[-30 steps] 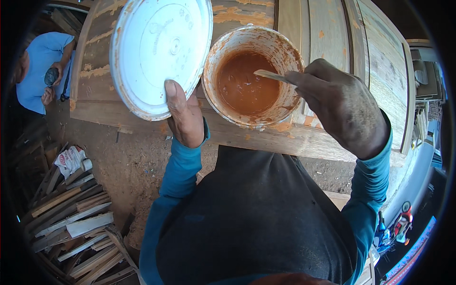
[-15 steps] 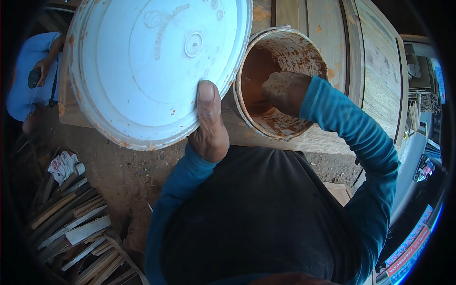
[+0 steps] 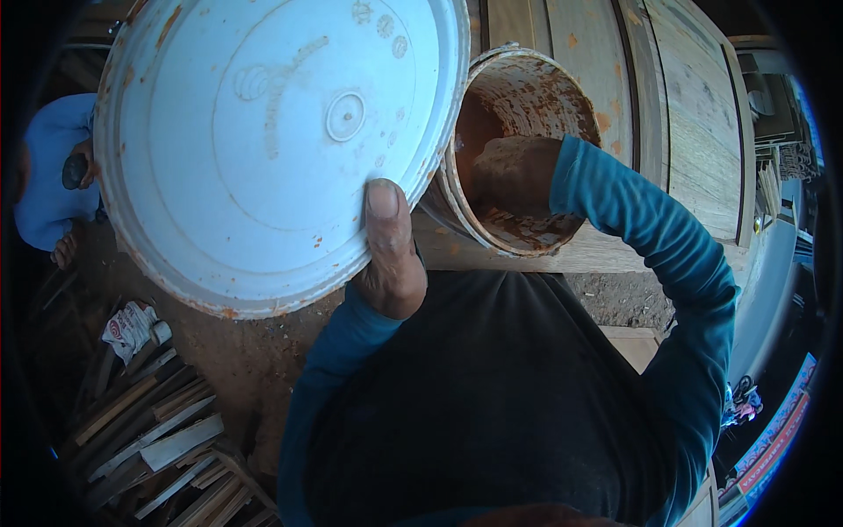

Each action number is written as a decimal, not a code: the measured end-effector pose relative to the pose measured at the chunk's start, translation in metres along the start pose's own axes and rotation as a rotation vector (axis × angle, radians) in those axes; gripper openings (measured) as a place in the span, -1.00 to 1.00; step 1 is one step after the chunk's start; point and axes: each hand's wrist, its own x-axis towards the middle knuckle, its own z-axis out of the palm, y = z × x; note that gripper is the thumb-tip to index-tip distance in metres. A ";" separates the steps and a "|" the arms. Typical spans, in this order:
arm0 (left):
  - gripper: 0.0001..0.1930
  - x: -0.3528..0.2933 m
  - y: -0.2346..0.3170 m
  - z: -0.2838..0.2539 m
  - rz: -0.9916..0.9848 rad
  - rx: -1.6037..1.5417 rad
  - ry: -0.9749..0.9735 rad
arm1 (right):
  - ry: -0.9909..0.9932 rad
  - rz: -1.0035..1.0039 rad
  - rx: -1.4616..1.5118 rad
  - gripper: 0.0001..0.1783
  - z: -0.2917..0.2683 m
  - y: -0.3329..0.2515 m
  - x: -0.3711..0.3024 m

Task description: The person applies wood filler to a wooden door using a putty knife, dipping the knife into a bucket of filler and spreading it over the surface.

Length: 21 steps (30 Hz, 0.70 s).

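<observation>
Bucket surrounds the right hand, fingers' grip unclear; left fingers clamp the lid.

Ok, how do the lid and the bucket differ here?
The lid is a broad disc held by the left hand; the bucket is deep, with the right hand inside it. The lid's visible face is mostly clean and pale, while the bucket's inner wall is heavily smeared orange-brown. Both are round with stained rims.

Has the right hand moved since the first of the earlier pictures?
Yes. Judged against the wooden panels, the right hand has gone leftward, from the right side of the bucket down inside.
</observation>
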 end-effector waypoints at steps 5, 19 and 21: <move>-0.43 -0.003 0.009 -0.003 -0.109 0.007 -0.054 | 0.226 -0.104 0.182 -0.73 -0.029 0.007 -0.049; -0.42 0.039 -0.003 -0.010 -0.687 -1.086 -0.032 | 1.109 0.113 1.376 -0.71 0.074 -0.052 -0.104; -0.47 0.047 -0.003 -0.011 -0.436 -0.883 -0.096 | 1.215 0.086 1.609 -0.73 0.107 -0.061 -0.106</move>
